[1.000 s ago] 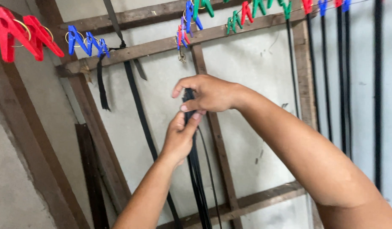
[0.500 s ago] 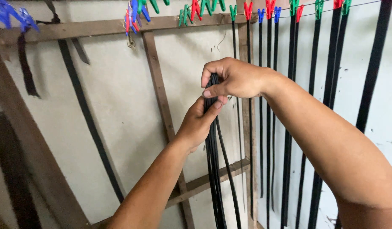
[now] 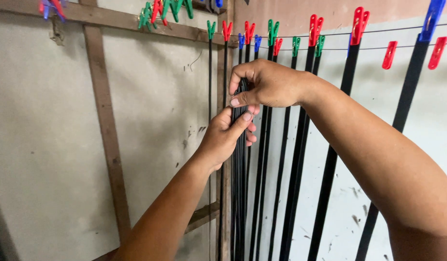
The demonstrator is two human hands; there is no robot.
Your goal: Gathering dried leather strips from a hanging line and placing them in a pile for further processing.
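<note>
A bundle of thin black strips (image 3: pixel 240 193) hangs straight down in front of me. My right hand (image 3: pixel 266 85) is curled around its top end, thumb pressed on the front. Just below, my left hand (image 3: pixel 227 137) grips the same bundle, thumb up against the strips. Behind my hands, more black strips (image 3: pixel 330 164) hang from a thin line (image 3: pixel 378 28), each pinned by a red, green or blue clothespin (image 3: pixel 360 24).
A wooden frame with an upright post (image 3: pixel 105 130) and a top rail (image 3: pixel 112 18) stands against the pale wall at left. More coloured clothespins (image 3: pixel 160 10) are clipped along that rail. A lower cross rail (image 3: pixel 201 216) runs behind my left forearm.
The view has swung right: the wooden frame slid left and the row of hanging strips came in at right. Both hands keep their hold on the bundle.
</note>
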